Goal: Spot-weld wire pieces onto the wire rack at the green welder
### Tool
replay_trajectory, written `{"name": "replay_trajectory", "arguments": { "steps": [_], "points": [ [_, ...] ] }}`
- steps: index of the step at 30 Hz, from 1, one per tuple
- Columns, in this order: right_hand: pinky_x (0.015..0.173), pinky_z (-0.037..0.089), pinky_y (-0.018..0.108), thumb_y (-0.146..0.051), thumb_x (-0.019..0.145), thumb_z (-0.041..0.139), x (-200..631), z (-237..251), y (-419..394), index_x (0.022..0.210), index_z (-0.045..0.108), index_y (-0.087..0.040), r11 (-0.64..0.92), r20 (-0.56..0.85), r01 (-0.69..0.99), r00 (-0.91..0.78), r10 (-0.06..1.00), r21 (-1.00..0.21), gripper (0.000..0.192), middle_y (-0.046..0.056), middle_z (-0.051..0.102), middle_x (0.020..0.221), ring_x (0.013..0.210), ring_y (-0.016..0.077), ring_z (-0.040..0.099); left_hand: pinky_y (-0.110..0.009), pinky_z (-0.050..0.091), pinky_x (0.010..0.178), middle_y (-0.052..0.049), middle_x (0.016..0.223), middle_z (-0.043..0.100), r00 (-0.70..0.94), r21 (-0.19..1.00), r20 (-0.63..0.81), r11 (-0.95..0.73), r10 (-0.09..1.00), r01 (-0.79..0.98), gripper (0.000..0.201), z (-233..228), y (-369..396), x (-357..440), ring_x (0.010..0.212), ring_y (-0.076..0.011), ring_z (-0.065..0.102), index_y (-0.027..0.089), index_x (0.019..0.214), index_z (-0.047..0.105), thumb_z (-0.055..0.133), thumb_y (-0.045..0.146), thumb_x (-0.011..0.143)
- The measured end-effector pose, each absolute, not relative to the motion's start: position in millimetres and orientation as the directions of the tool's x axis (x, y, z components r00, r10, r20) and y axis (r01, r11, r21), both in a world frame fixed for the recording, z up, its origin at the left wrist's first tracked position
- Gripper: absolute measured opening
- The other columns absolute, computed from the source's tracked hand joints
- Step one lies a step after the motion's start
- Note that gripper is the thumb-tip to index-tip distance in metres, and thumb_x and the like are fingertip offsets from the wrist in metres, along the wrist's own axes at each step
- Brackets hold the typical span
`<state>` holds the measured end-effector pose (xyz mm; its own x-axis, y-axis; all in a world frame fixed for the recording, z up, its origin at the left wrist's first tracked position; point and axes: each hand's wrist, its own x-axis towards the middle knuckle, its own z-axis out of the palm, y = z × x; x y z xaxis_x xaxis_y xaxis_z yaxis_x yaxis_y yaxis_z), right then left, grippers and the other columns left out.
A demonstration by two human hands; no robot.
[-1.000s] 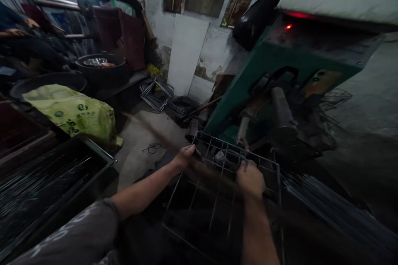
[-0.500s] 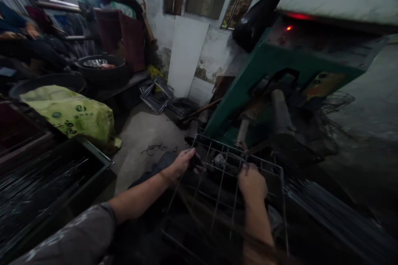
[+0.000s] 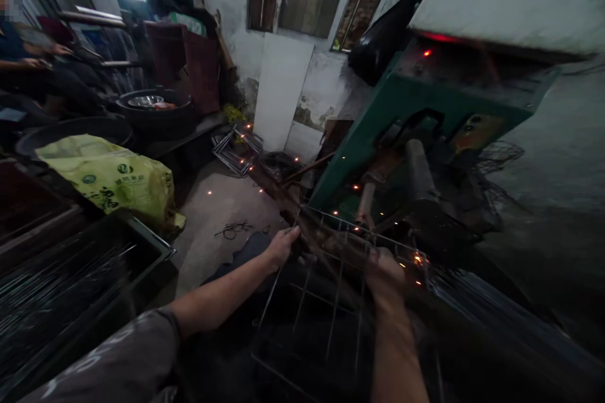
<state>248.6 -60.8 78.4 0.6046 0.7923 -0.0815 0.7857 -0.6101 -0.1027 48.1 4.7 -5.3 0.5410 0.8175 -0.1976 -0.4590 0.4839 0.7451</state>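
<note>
A crinkled yellow-green bag [image 3: 111, 177] lay at far left above a dark tray of thin rods [image 3: 70, 289]; bare concrete floor [image 3: 222, 201] stayed open beside them. The left hand [image 3: 282, 245] gripped the left edge of the wire grid [image 3: 326, 302], fingers curled round a wire. The right hand [image 3: 386, 274], blurred, closed on its top edge, against the green machine [image 3: 401, 107], amid orange sparks.

We see a wire grid rack [image 3: 326, 289] of thin metal rods, tilted with its far edge raised against the green machine [image 3: 378, 132], orange sparks scattered along that top edge.
</note>
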Motion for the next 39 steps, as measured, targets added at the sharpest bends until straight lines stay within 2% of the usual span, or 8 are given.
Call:
{"name": "replay_trajectory", "arguments": {
  "steps": [7,13,27,29,32,36,37,39],
  "points": [
    [0.074,0.048,0.035,-0.026,0.096,0.026,274.7,80.9,-88.3,0.117,0.056,-0.007,-0.662,-0.060,0.745,0.659,0.749,-0.087,0.042,0.019,0.067,0.097,0.089,0.0294,0.065,-0.026,0.048,0.043,-0.011,0.066,0.069,0.680,0.704,-0.141,0.556,0.719,-0.442,0.050,0.7,-6.0,76.6,0.055,-0.0262,0.069,0.013,0.086,0.050,0.062,0.060,0.076],
    [0.078,0.047,0.037,-0.024,0.095,0.026,299.4,73.7,-91.6,0.108,0.061,-0.001,-0.665,-0.046,0.746,0.663,0.747,-0.040,0.044,0.025,0.065,0.101,0.092,0.0317,0.064,-0.027,0.048,0.044,-0.013,0.067,0.068,0.722,0.712,-0.152,0.581,0.675,-0.394,0.049,4.9,1.8,100.2,0.057,-0.0268,0.069,0.013,0.085,0.050,0.058,0.060,0.079],
    [0.074,0.045,0.035,-0.023,0.096,0.025,308.0,68.8,-84.3,0.114,0.059,-0.004,-0.676,-0.071,0.735,0.672,0.737,-0.058,0.043,0.021,0.066,0.100,0.091,0.0299,0.065,-0.026,0.047,0.042,-0.012,0.065,0.068,0.694,0.731,-0.184,0.568,0.697,-0.377,0.045,4.9,9.4,108.2,0.053,-0.0244,0.068,0.012,0.083,0.052,0.057,0.057,0.082],
    [0.077,0.045,0.035,-0.021,0.096,0.026,303.0,70.3,-81.3,0.112,0.059,-0.002,-0.667,-0.076,0.744,0.663,0.745,-0.038,0.041,0.021,0.066,0.102,0.093,0.0299,0.064,-0.027,0.048,0.044,-0.011,0.066,0.068,0.697,0.736,-0.192,0.571,0.691,-0.363,0.044,9.0,10.0,104.7,0.054,-0.0237,0.067,0.013,0.089,0.055,0.057,0.056,0.083],
    [0.082,0.044,0.036,-0.023,0.095,0.028,287.8,79.1,-89.3,0.112,0.059,0.000,-0.686,-0.059,0.725,0.683,0.728,-0.061,0.042,0.023,0.065,0.103,0.096,0.0301,0.062,-0.030,0.053,0.053,-0.010,0.075,0.071,0.730,0.706,-0.192,0.609,0.656,-0.361,0.047,13.9,2.5,91.3,0.061,-0.0231,0.069,0.015,0.111,0.053,0.062,0.051,0.082],
    [0.091,0.042,0.033,-0.031,0.094,0.034,288.9,93.9,-142.1,0.123,0.054,-0.006,-0.659,0.161,0.723,0.689,0.706,-0.205,0.043,0.017,0.064,0.112,0.107,0.0270,0.058,-0.038,0.056,0.067,-0.015,0.096,0.072,0.793,0.677,-0.264,0.691,0.549,-0.253,0.055,12.3,-13.5,68.2,0.076,-0.0257,0.072,0.016,0.127,0.049,0.063,0.047,0.083],
    [0.092,0.042,0.032,-0.031,0.093,0.036,298.0,94.8,-165.3,0.123,0.054,-0.008,-0.665,0.192,0.710,0.703,0.685,-0.229,0.042,0.015,0.064,0.114,0.108,0.0254,0.057,-0.040,0.056,0.070,-0.016,0.101,0.071,0.804,0.678,-0.292,0.705,0.518,-0.208,0.054,11.1,-14.7,64.4,0.081,-0.0265,0.072,0.016,0.129,0.049,0.059,0.048,0.086],
    [0.092,0.042,0.031,-0.029,0.092,0.037,322.8,91.3,-225.5,0.122,0.057,-0.010,-0.767,0.142,0.603,0.798,0.586,-0.221,0.041,0.014,0.065,0.113,0.106,0.0240,0.059,-0.041,0.056,0.071,-0.017,0.100,0.071,0.796,0.694,-0.341,0.705,0.499,-0.145,0.050,9.3,-14.0,61.1,0.081,-0.0271,0.071,0.014,0.127,0.052,0.051,0.048,0.090]
  ]
}}
